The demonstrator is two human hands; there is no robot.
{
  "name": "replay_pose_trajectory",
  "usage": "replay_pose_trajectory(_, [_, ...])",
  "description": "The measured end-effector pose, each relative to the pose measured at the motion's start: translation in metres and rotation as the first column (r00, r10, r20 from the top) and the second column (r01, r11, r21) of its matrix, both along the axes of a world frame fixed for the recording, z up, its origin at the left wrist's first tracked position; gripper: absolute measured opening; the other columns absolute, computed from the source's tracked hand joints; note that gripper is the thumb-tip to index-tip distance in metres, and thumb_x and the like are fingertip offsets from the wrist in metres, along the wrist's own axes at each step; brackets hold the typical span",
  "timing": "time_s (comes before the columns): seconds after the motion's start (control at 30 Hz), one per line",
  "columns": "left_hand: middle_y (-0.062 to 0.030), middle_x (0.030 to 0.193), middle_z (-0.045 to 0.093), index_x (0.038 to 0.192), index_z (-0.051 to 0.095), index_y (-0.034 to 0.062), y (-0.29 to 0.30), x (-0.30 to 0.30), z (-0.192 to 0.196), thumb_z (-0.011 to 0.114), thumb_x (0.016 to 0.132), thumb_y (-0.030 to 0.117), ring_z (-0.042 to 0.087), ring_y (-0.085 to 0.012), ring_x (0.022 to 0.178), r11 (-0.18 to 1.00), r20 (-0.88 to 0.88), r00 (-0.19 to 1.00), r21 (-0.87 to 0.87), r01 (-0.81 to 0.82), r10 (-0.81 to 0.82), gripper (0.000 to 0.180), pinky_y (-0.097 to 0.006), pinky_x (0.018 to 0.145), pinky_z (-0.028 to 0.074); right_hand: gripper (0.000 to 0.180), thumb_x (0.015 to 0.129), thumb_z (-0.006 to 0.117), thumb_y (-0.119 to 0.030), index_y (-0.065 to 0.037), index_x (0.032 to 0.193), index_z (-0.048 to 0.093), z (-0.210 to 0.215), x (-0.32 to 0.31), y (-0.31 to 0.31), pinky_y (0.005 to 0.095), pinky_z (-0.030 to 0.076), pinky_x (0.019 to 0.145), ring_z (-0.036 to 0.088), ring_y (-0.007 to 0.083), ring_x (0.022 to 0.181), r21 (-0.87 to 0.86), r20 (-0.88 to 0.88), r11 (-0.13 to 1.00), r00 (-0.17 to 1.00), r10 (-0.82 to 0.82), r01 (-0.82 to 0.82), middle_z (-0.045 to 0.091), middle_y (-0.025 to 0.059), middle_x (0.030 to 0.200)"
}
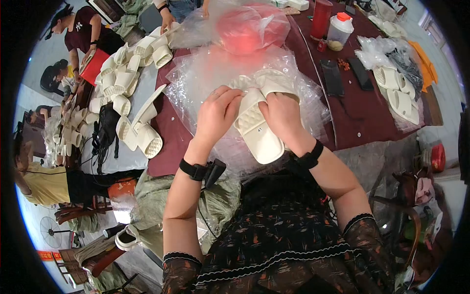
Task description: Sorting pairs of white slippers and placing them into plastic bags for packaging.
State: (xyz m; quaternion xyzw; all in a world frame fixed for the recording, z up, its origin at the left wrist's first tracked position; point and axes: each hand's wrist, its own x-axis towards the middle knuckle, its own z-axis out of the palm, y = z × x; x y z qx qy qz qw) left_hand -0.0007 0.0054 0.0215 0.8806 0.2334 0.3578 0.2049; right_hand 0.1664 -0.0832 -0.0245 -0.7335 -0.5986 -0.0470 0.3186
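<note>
My left hand and my right hand both grip a pair of cream slide sandals held together, soles against each other, above a heap of clear plastic bags. The left hand pinches the upper strap end, the right hand clasps the other side. Both wrists wear black bands.
A dark red table carries two black phones, a red cylinder, a clear jar with an orange lid and bagged sandals at right. A pile of cream sandals lies at left. Other people sit at the left and the far side.
</note>
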Motion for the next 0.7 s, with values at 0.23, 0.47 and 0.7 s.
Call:
replay_pose_trajectory(0.23, [-0.0149,0.088,0.065,0.099,0.07,-0.0002,-0.005,0.0,0.004,0.061,0.09,0.002,0.064,-0.0314,0.079,0.997,-0.011,0.997,-0.012,0.076,-0.076,0.013,-0.036,0.07,0.05,0.028,0.089,0.062,-0.023,0.003,0.079,0.066,-0.01,0.006,0.007,0.0481,0.052,0.069,0.066,0.0383,0.075,-0.081,-0.019,0.995,0.998,-0.059,0.057,0.067,0.0222,0.077])
replay_pose_trajectory(0.47, [-0.0152,0.091,0.064,0.1,0.069,0.0006,-0.049,0.003,0.012,0.06,0.086,-0.004,0.064,-0.0341,0.082,0.974,0.042,0.975,-0.067,0.218,-0.216,0.017,-0.037,0.073,0.052,0.02,0.089,0.063,-0.023,-0.004,0.083,0.067,-0.026,-0.004,0.008,0.0473,0.05,0.075,0.066,0.0359,0.078,0.052,0.129,0.998,0.991,-0.03,0.024,0.066,0.0159,0.08])
replay_pose_trajectory(0.7, [-0.013,0.091,0.065,0.099,0.07,0.0021,-0.095,-0.012,0.031,0.065,0.083,-0.002,0.064,-0.0326,0.084,0.914,-0.005,0.92,-0.115,0.388,-0.391,0.018,-0.04,0.076,0.053,0.027,0.095,0.058,-0.028,-0.002,0.092,0.063,-0.019,-0.009,0.038,0.0487,0.048,0.083,0.063,0.0356,0.088,0.001,-0.023,1.0,1.0,-0.01,0.01,0.064,0.0168,0.092])
